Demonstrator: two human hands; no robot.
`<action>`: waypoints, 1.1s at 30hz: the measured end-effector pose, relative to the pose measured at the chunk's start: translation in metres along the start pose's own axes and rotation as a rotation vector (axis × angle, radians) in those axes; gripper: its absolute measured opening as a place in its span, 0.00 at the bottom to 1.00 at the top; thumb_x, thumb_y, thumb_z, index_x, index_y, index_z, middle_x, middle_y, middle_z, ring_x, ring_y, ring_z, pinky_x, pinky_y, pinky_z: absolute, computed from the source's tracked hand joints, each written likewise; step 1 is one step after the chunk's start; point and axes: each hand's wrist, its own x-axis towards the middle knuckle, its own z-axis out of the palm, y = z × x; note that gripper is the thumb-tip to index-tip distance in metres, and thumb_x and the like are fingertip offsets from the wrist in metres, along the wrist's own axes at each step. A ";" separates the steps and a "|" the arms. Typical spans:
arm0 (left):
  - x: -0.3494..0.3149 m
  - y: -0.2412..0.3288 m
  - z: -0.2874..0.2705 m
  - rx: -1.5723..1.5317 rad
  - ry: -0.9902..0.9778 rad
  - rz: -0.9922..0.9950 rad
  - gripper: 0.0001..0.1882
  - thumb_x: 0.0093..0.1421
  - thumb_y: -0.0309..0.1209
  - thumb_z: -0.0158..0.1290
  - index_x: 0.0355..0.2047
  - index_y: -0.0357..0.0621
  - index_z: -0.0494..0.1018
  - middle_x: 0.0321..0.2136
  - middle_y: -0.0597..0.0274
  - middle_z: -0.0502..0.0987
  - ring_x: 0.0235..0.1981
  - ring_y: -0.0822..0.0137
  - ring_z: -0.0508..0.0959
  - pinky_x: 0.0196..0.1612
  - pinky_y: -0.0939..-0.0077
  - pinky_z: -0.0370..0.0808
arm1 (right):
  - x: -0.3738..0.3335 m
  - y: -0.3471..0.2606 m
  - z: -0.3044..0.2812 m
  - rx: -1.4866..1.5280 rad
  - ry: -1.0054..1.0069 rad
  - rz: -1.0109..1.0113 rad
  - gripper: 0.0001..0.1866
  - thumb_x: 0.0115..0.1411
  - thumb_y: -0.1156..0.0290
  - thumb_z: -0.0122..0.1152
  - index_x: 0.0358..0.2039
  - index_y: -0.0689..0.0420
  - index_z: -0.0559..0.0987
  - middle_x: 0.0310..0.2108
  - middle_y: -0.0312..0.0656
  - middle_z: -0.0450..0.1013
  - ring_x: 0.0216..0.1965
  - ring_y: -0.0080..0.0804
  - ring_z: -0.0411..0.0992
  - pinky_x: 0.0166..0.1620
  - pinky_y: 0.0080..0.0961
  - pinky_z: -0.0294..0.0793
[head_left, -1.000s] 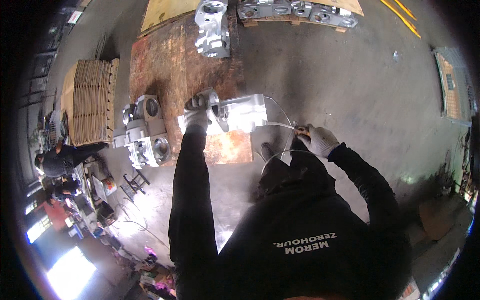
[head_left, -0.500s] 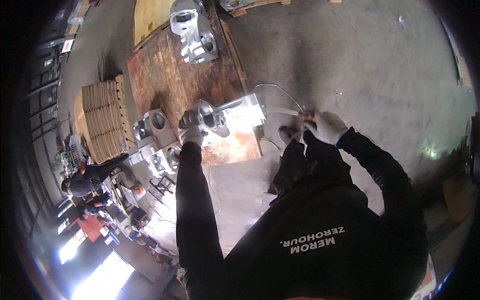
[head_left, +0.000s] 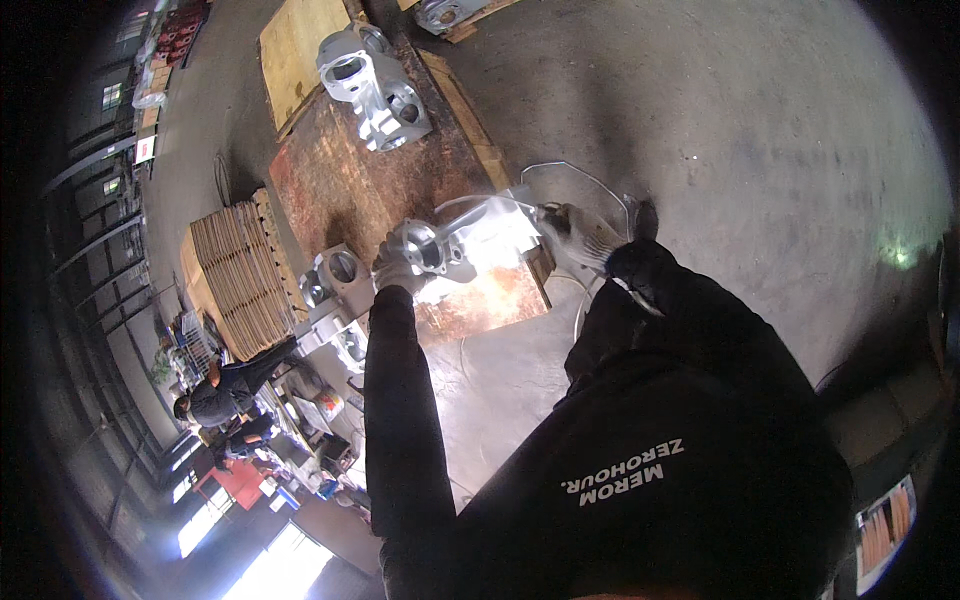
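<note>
A silvery metal casting [head_left: 458,240] with a round flanged opening lies across the near end of a worn wooden tabletop [head_left: 350,185]. My left hand [head_left: 393,268], in a pale glove, is closed around its left, flanged end. Beside the casting's brightly lit right end is my right hand [head_left: 580,238], also gloved and closed on a small tool [head_left: 548,212] whose kind I cannot make out. From the tool a thin pale strip [head_left: 470,199] reaches left over the casting. A thin hose [head_left: 575,168] loops behind my right hand.
Similar castings [head_left: 375,95] stand at the table's far end, and more castings [head_left: 340,275] sit by its left edge. Further left are stacked cardboard sheets [head_left: 243,275] and a person in dark clothes [head_left: 222,400] near cluttered benches. Bare concrete floor [head_left: 760,170] extends to the right.
My right hand has moved left with the tool, up to the casting's right end, and the pale strip now lies over the casting. My left hand keeps its hold. The whole view has shifted slightly.
</note>
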 end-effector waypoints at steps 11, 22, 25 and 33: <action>0.013 -0.015 0.006 0.138 -0.149 -0.038 0.74 0.32 0.49 0.73 0.68 0.48 0.30 0.69 0.51 0.39 0.70 0.55 0.41 0.70 0.66 0.45 | 0.033 -0.056 0.022 0.021 0.006 -0.108 0.15 0.63 0.61 0.52 0.46 0.52 0.78 0.29 0.44 0.77 0.28 0.42 0.76 0.32 0.37 0.74; 0.014 -0.044 0.039 0.114 -0.111 -0.032 0.77 0.31 0.60 0.69 0.68 0.52 0.25 0.68 0.45 0.30 0.70 0.51 0.37 0.69 0.64 0.46 | -0.041 -0.009 -0.103 0.125 -0.110 0.235 0.21 0.65 0.55 0.51 0.42 0.61 0.77 0.31 0.50 0.77 0.33 0.44 0.76 0.38 0.34 0.73; 0.017 -0.012 0.011 0.112 -0.187 0.005 0.72 0.35 0.56 0.69 0.69 0.48 0.31 0.69 0.47 0.33 0.70 0.50 0.37 0.69 0.67 0.43 | -0.089 0.033 -0.110 0.052 -0.205 0.165 0.17 0.64 0.59 0.51 0.45 0.60 0.74 0.38 0.50 0.77 0.39 0.52 0.75 0.39 0.40 0.74; 0.006 -0.003 -0.009 0.154 -0.127 0.067 0.70 0.33 0.46 0.72 0.68 0.49 0.35 0.67 0.48 0.44 0.68 0.53 0.50 0.66 0.70 0.56 | -0.033 -0.012 -0.035 0.029 -0.015 0.032 0.14 0.63 0.60 0.53 0.40 0.57 0.77 0.29 0.47 0.77 0.27 0.46 0.76 0.31 0.40 0.74</action>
